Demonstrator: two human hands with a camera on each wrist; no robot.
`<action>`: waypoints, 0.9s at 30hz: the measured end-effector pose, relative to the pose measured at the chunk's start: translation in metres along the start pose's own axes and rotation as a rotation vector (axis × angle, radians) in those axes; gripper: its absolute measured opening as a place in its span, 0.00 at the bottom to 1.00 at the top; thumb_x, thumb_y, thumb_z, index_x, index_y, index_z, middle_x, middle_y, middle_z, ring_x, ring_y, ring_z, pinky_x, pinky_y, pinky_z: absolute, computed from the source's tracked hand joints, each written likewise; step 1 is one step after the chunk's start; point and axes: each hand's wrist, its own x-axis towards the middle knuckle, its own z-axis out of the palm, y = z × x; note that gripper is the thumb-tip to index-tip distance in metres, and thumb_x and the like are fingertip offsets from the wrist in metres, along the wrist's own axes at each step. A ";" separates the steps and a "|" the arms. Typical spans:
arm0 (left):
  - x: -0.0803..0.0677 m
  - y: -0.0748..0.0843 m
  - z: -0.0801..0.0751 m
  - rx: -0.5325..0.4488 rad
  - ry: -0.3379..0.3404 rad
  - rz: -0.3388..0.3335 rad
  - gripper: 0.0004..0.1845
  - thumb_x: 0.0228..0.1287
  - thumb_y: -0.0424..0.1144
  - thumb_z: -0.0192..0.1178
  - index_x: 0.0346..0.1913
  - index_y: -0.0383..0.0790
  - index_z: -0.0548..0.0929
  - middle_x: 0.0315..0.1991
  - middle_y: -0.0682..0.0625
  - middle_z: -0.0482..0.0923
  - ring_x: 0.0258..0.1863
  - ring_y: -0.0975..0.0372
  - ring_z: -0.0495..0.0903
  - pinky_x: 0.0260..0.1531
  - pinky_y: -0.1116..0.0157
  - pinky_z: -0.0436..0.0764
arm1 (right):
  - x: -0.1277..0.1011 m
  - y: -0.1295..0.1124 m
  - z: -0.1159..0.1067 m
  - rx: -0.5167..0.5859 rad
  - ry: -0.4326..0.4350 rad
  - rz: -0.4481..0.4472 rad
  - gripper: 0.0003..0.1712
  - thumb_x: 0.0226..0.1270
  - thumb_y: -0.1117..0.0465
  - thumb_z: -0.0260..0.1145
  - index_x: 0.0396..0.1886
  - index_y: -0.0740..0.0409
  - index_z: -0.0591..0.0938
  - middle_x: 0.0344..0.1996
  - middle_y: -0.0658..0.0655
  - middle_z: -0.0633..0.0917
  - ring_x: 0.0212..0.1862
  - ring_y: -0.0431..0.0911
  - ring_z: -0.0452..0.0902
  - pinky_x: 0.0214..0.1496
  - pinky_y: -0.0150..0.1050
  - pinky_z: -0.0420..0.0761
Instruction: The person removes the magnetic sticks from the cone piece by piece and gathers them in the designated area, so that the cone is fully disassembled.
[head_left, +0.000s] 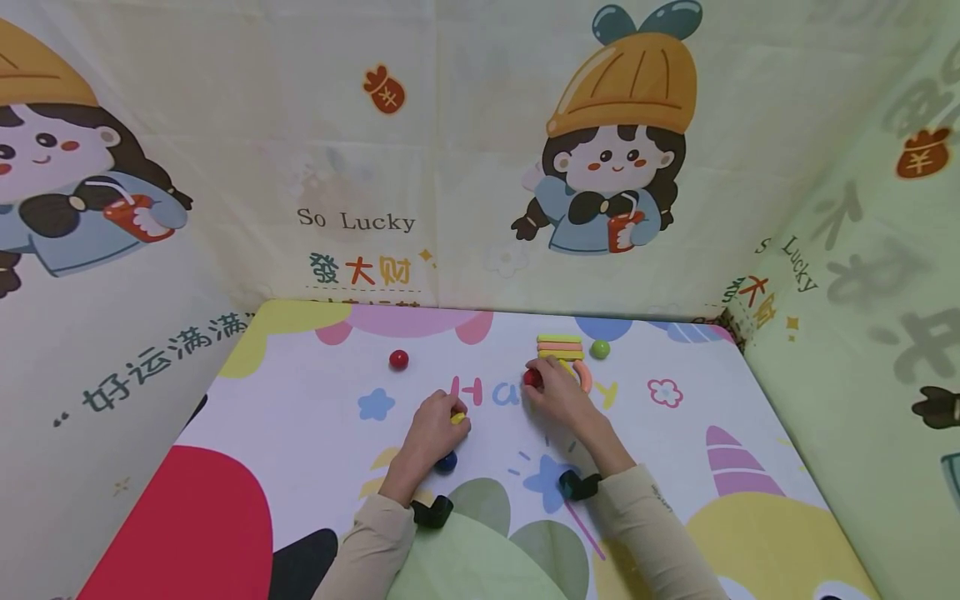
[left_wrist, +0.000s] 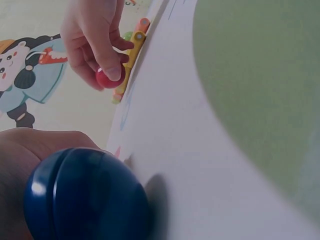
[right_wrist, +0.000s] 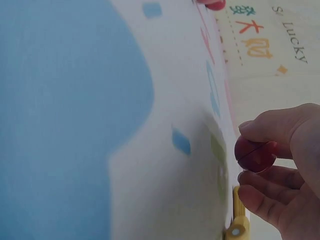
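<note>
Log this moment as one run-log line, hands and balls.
right hand pinches red ball beside stacked sticks | left hand holds yellow piece | blue ball by left hand

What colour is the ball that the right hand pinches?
Red. The ball sits between the thumb and fingers of the right hand, clearest in the right wrist view.

"So Lucky" and "发大财" on back wall cloth (head_left: 360,242); "好运满满" on left wall cloth (head_left: 150,367); "So Lucky" repeats on right wall cloth (head_left: 787,258); pink "Ha" partly readable on table mat (head_left: 480,392); "¥" on printed money bags (head_left: 385,90).
</note>
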 end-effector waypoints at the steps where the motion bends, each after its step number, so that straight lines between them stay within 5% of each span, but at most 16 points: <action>1: 0.000 0.000 0.000 0.001 0.000 0.000 0.10 0.60 0.38 0.68 0.43 0.39 0.85 0.37 0.48 0.77 0.38 0.60 0.73 0.46 0.61 0.82 | 0.000 0.002 -0.001 -0.009 0.003 -0.002 0.26 0.67 0.57 0.68 0.62 0.58 0.77 0.57 0.61 0.78 0.56 0.52 0.75 0.58 0.48 0.83; 27: 0.001 0.000 -0.002 0.003 -0.006 -0.002 0.10 0.60 0.38 0.68 0.43 0.39 0.85 0.38 0.48 0.76 0.38 0.60 0.73 0.46 0.61 0.83 | 0.004 0.014 -0.010 -0.113 0.065 -0.013 0.23 0.66 0.60 0.69 0.58 0.65 0.80 0.52 0.64 0.79 0.49 0.53 0.75 0.55 0.46 0.83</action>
